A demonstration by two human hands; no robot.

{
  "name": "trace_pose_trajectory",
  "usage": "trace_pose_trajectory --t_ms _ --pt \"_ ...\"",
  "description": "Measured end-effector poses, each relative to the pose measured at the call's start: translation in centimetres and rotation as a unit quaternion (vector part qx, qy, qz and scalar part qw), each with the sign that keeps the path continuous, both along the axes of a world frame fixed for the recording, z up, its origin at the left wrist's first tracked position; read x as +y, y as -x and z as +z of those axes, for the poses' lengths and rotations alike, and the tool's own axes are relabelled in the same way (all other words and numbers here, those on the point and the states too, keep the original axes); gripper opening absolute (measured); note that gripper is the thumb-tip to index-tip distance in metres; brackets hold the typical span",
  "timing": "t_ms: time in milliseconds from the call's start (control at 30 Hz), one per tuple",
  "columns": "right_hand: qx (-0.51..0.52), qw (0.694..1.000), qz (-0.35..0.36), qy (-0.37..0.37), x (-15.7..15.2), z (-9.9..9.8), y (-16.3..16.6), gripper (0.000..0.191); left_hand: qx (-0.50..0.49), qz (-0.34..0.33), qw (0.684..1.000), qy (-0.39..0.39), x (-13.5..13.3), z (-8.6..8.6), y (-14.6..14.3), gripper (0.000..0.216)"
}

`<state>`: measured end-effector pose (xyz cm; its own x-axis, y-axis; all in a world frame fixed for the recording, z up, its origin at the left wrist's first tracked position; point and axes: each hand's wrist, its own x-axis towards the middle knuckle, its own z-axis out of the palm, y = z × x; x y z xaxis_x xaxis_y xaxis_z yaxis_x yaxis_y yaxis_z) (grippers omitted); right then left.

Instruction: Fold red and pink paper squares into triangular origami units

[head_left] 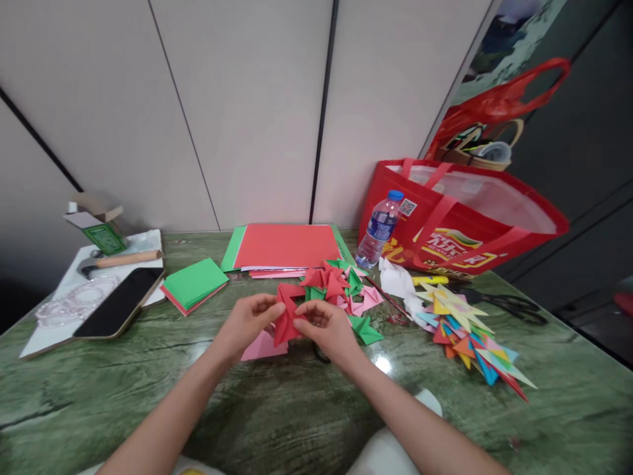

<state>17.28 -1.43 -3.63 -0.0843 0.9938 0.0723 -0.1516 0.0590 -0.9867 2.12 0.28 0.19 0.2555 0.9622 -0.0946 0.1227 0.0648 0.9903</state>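
Note:
Both hands meet over the green marble table [277,409], pinching a folded red paper piece [287,315]. My left hand [247,321] grips its left side with fingers curled. On the right side, my right hand [327,328] has thumb and fingers closed on it. A pink paper sheet [263,347] lies flat just under the hands. Behind them sits a pile of folded red, green and pink paper pieces [342,285].
A stack of red and green sheets [287,247], small green squares [194,284], a phone [121,302], a hammer [121,260] on a white board, a water bottle [378,229], a red tote bag [465,218], multicoloured folded pieces [467,333], and scissors [509,305].

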Motion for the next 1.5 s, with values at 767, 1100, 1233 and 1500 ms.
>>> trace_pose_trajectory --t_ms 767,1100,1233,1500 --pt "-0.058 0.997 0.041 -0.023 -0.4 -0.2 0.3 0.012 -0.045 0.039 0.995 0.086 -0.2 -0.2 0.0 0.021" --pt "-0.011 1.000 0.012 -0.007 0.3 0.1 -0.3 0.017 -0.028 -0.016 0.994 0.104 -0.2 0.1 0.2 0.025" --pt "0.058 0.996 0.048 0.048 0.3 0.2 -0.3 0.030 -0.003 -0.055 0.994 0.095 -0.3 0.0 0.1 0.027" --pt "-0.014 1.000 -0.007 0.012 0.6 -0.4 -0.5 0.026 0.246 -0.031 0.959 -0.137 0.0 -1.0 0.3 0.031"
